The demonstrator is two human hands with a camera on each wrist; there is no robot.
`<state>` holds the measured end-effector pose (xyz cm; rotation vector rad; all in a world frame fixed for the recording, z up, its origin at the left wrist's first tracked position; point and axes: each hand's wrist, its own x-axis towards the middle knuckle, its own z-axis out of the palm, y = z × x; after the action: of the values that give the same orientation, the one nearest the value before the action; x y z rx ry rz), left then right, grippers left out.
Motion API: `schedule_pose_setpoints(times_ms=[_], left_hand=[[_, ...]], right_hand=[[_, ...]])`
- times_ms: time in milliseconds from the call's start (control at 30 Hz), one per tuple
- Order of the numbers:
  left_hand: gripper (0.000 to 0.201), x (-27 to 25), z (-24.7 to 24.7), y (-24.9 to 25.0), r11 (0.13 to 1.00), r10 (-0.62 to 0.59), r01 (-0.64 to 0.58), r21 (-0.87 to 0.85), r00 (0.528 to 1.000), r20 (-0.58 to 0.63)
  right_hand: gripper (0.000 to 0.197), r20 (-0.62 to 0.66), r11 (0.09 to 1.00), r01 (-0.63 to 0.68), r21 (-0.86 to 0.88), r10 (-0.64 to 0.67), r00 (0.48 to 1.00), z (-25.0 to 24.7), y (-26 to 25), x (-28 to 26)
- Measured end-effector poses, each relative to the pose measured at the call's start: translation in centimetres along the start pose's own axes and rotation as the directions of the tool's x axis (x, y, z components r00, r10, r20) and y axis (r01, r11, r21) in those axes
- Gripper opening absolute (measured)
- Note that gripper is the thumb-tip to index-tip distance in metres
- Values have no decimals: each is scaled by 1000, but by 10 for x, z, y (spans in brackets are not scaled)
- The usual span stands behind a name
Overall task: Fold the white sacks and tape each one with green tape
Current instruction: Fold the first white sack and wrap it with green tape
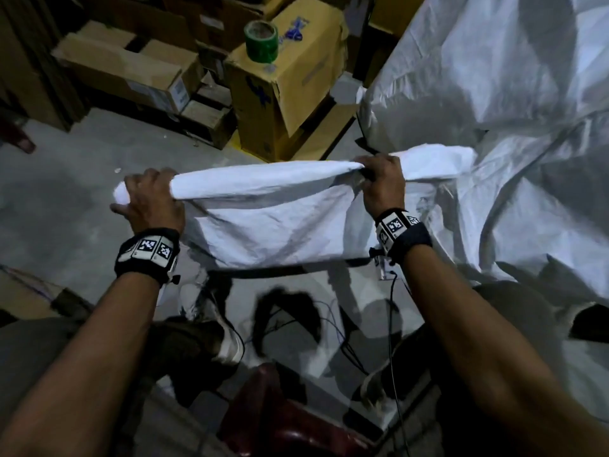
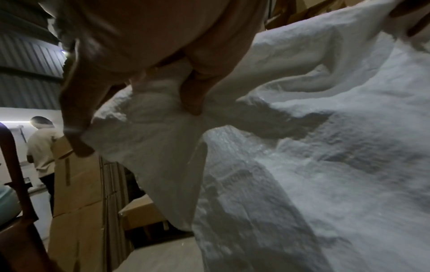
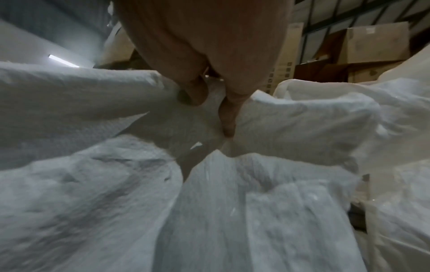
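With the left hand (image 1: 150, 201) and right hand (image 1: 382, 183) each gripping the white sack (image 1: 263, 219), keep its rolled top edge taut and level while folding.

We see our right hand (image 3: 209, 55) from below, its fingers (image 3: 193, 93) curled round a bunched fold of the white sack (image 3: 232, 202). The cloth spreads out from our grip in rolls to both sides and falls away below in wrinkled folds. Behind it, cardboard boxes (image 3: 377, 42) sit stacked at upper right, and a strip light (image 3: 62, 60) glows at upper left.
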<state>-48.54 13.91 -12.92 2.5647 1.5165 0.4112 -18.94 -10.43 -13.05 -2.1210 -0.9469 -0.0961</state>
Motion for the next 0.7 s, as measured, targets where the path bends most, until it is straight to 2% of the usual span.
schedule_pose_setpoints(times_ms=[100, 200, 300, 433, 500, 567, 633, 700], left_hand=[[55, 0, -1, -2, 998, 21, -30, -50, 986, -165], [58, -10, 12, -10, 994, 92, -102, -47, 980, -179], [65, -30, 35, -12, 996, 70, -67, -63, 997, 44], [55, -53, 78, -18, 999, -9, -4, 42, 950, 311], [53, -61, 98, -28, 990, -44, -25, 141, 884, 465], [48, -62, 108, -34, 970, -91, -73, 232, 775, 625], [47, -58, 114, -35, 961, -136, -92, 260, 663, 736], [54, -55, 117, -34, 953, -157, -119, 278, 591, 791]], right_hand=[[40, -121, 994, 109, 21, -106, 987, -1, 4, 7], [52, -92, 989, 139, -44, -143, 986, 0, 23, -7], [61, 47, 992, 67, -107, -63, 997, 7, 50, -42], [59, 234, 989, -12, -150, 48, 971, 23, 83, -88], [49, 370, 976, -68, -207, 142, 918, 28, 97, -103], [37, 460, 946, -91, -312, 234, 856, 31, 112, -116], [41, 507, 928, -128, -350, 303, 807, 33, 123, -125], [39, 512, 924, -128, -360, 310, 801, 33, 124, -126]])
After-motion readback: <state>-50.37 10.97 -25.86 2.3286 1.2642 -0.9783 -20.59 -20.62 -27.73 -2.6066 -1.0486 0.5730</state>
